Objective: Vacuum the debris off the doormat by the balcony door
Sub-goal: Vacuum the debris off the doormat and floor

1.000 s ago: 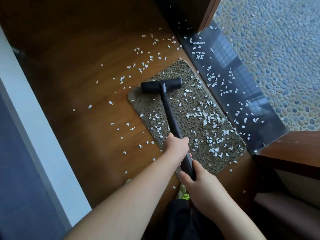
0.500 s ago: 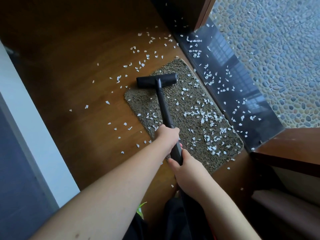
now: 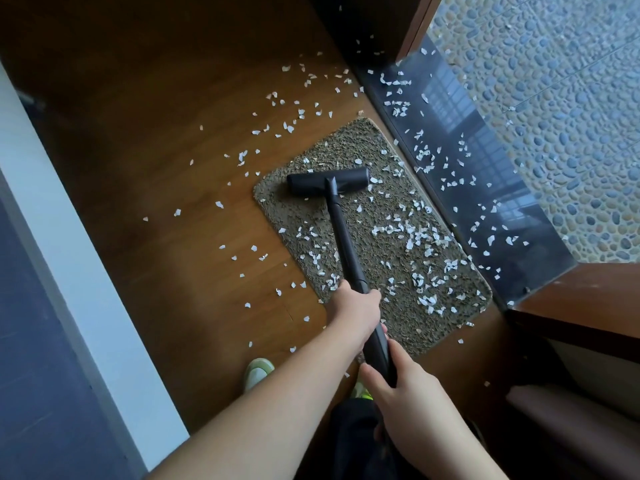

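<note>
A brown-grey doormat (image 3: 388,161) lies on the wood floor beside the dark door threshold. White paper scraps (image 3: 415,233) cover most of its near and right parts; the far end holds only a few. The black vacuum head (image 3: 327,180) rests on the mat's far left part, and its black tube (image 3: 346,244) runs back toward me. My left hand (image 3: 356,306) grips the tube at the mat's near left edge. My right hand (image 3: 405,393) grips the tube lower down, close to my body.
More white scraps lie on the wood floor (image 3: 173,168) left of and beyond the mat and on the glossy dark threshold (image 3: 485,188). A pebble balcony floor (image 3: 554,98) lies to the right. A white wall edge (image 3: 69,271) runs on the left. My shoe (image 3: 258,372) stands near the mat.
The vacuum head has been drawn back from the mat's far end toward me, leaving that end nearly free of scraps. Both hands kept their grip on the tube.
</note>
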The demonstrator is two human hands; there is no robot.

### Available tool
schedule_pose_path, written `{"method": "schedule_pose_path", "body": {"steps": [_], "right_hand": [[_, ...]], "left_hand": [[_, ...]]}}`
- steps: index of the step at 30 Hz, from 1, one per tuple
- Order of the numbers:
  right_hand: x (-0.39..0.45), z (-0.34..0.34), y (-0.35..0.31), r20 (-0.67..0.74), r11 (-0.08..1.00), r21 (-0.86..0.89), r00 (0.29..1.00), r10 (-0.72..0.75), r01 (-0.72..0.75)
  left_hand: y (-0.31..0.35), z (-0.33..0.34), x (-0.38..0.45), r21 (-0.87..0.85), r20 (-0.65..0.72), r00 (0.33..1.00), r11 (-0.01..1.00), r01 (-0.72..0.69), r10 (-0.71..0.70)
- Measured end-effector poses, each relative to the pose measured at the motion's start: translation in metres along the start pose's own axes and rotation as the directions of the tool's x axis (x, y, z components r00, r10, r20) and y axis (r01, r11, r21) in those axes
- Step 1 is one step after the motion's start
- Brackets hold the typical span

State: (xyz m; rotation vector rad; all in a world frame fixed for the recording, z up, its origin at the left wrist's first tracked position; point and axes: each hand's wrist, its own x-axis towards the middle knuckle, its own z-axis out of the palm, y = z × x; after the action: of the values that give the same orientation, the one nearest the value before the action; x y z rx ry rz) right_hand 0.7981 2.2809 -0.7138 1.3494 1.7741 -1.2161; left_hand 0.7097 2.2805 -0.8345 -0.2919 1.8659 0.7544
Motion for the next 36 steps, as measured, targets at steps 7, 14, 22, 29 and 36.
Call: {"method": "schedule_pose_path", "body": {"steps": [7,14,22,29,36], "right_hand": [[0.027,-0.014,-0.021,-0.027,0.999,-0.005,0.998,-0.052,0.052],[0.072,-0.032,-0.055,-0.057,0.995,0.089,0.997,-0.048,0.053],[0.089,-0.043,-0.066,-0.034,0.991,0.128,0.999,-0.034,0.038],[0.066,-0.041,-0.039,-0.007,0.984,0.169,0.998,-0.057,0.057],[0.049,-0.030,-0.012,-0.019,0.995,0.087,0.999,-0.039,0.040]], "left_hand": [[0.037,-0.011,0.022,-0.074,-0.023,0.999,0.997,-0.039,0.037],[0.087,-0.018,0.052,-0.103,-0.011,0.998,0.992,-0.067,0.066],[0.104,-0.014,0.061,-0.124,0.001,1.000,0.992,-0.008,0.009],[0.081,-0.004,0.049,-0.068,-0.012,1.000,0.997,-0.025,0.024],[0.050,0.008,0.033,-0.048,-0.036,0.999,0.999,-0.016,0.014]]}}
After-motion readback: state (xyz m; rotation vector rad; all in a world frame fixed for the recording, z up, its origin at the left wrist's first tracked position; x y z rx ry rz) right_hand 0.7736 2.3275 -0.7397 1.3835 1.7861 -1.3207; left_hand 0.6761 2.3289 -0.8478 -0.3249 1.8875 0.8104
